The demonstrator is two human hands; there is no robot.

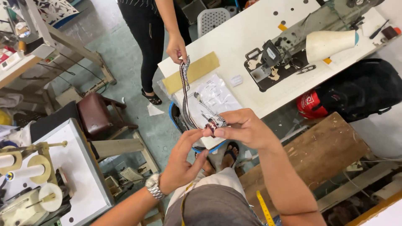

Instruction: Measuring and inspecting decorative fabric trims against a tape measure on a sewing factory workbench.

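Nearest the camera, the person's lap fills the bottom of the view, with a yellow measuring tape [264, 209] trailing over it. Just above, the left hand [181, 161], wearing a metal wristwatch [154, 186], is half closed, its fingertips pinching the near end of a patterned woven strap [185, 98]. The right hand [243, 127] is curled tighter, thumb and forefinger gripping the same end where the strap folds into a small bunch. From there the strap runs up and away to another person's hand [176, 48], which holds the far end by the edge of the white table [234, 37]. To handle this well, it seems wise to keep the strap flat and lightly taut between the two people, with the pinch close to the end so the weave does not twist. Under the strap lie a clear plastic bag [213, 98] and a tan strip of card [197, 71] on the table; beyond them sit a sewing machine [272, 62] and a cream thread cone [328, 42]. The pattern at the bunched end is hard to make out, the strap's very tip is hidden behind the fingers, and the other person is cut off above the waist.
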